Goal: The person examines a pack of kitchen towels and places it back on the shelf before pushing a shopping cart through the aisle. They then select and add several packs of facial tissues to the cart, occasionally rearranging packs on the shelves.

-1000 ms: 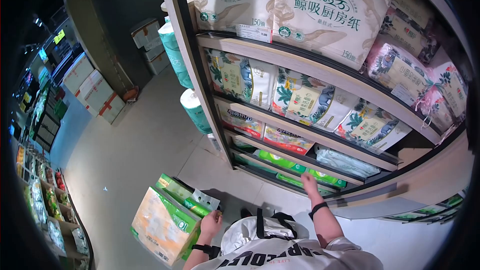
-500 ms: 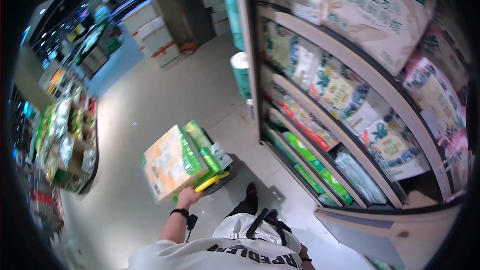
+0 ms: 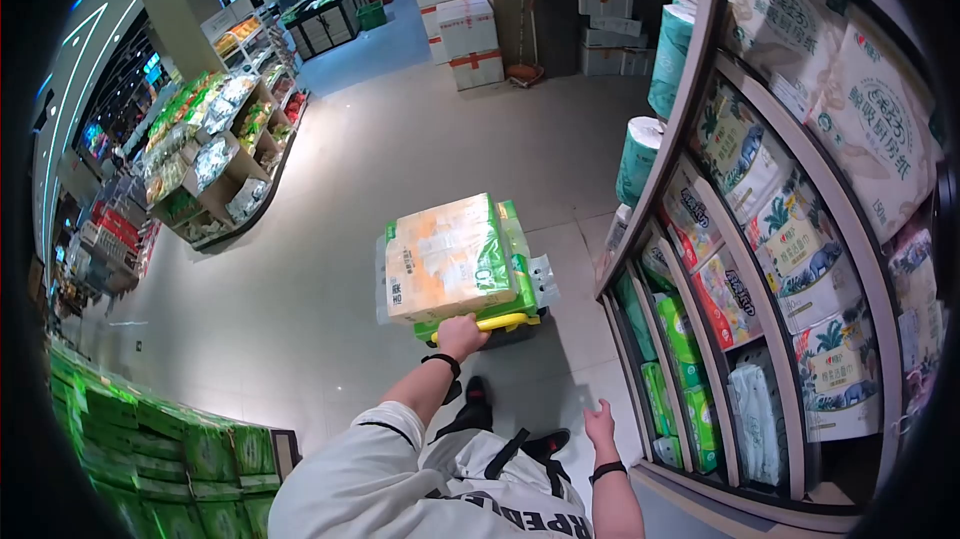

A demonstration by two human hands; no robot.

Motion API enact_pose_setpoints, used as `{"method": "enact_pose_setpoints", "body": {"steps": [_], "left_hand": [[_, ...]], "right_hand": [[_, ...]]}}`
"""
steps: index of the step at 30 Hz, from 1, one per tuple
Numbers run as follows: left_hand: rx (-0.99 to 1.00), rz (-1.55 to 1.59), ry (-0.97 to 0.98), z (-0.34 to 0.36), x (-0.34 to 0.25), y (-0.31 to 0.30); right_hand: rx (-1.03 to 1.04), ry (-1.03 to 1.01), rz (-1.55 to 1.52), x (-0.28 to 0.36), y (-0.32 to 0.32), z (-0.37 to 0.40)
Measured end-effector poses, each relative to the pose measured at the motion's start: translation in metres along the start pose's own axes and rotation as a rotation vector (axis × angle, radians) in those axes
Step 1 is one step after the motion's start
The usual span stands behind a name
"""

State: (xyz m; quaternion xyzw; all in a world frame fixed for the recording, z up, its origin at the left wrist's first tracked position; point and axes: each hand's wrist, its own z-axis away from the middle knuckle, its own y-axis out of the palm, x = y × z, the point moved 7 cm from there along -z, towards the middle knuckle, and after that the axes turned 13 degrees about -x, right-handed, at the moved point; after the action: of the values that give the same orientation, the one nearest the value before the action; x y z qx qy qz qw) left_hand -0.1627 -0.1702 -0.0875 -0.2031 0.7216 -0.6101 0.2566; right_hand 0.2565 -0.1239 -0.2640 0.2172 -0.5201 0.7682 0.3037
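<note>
My left hand (image 3: 462, 337) is wrapped round the left part of a yellow handle (image 3: 507, 321) on a small cart. Stacked on that cart are plastic-wrapped packs: an orange-and-white pack (image 3: 450, 259) on top, with green packs (image 3: 520, 257) beneath and beside it. The cart's body is mostly hidden under them. My right hand (image 3: 600, 423) hangs free at my right side, its fingers apart and nothing in it, nearest to the shelf of tissue packs (image 3: 800, 249).
A display stand of bagged goods (image 3: 215, 154) is at the left, green packs (image 3: 190, 459) at the lower left. White boxes (image 3: 467, 27) are piled ahead, with more boxes (image 3: 608, 31) by the dark wall. Rolls (image 3: 640, 154) hang at the shelf's end.
The view has turned, so the cart and shelf appear further right. My right hand and forearm have come into sight. My left hand still grips the handle.
</note>
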Motion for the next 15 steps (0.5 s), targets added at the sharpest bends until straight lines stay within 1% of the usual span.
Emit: {"method": "enact_pose_setpoints", "body": {"steps": [1, 3, 5, 7, 8, 9, 10, 11, 13, 14, 15], "left_hand": [[-0.007, 0.017, 0.001, 0.001, 0.002, 0.001], [-0.022, 0.055, 0.009, 0.001, 0.005, 0.001], [0.067, 0.098, 0.001, 0.0, 0.007, -0.004], [0.128, 0.167, 0.015, -0.002, 0.012, -0.002], [0.134, 0.213, 0.045, -0.002, 0.014, -0.004], [0.143, 0.259, 0.078, 0.001, 0.017, -0.004], [0.133, 0.319, 0.153, 0.003, 0.02, 0.003], [0.123, 0.378, 0.229, 0.006, 0.025, 0.005], [0.195, 0.442, 0.292, 0.006, 0.036, 0.014], [0.181, 0.495, 0.294, 0.007, 0.042, 0.014], [0.185, 0.521, 0.303, 0.008, 0.049, 0.015]], "right_hand": [[0.026, -0.036, -0.049, 0.045, 0.001, 0.004], [0.003, -0.229, 0.043, 0.123, 0.01, 0.014], [0.062, -0.34, 0.046, 0.201, 0.022, 0.033], [-0.016, -0.617, 0.166, 0.269, 0.044, 0.047], [-0.088, -0.736, 0.207, 0.299, 0.053, 0.051], [-0.159, -0.851, 0.25, 0.325, 0.065, 0.054], [-0.234, -0.963, 0.288, 0.344, 0.078, 0.06], [-0.223, -0.932, 0.373, 0.349, 0.096, 0.06], [-0.204, -0.863, 0.539, 0.357, 0.129, 0.056], [-0.348, -0.786, 0.426, 0.362, 0.134, 0.06], [-0.385, -0.763, 0.447, 0.362, 0.142, 0.065]]}}
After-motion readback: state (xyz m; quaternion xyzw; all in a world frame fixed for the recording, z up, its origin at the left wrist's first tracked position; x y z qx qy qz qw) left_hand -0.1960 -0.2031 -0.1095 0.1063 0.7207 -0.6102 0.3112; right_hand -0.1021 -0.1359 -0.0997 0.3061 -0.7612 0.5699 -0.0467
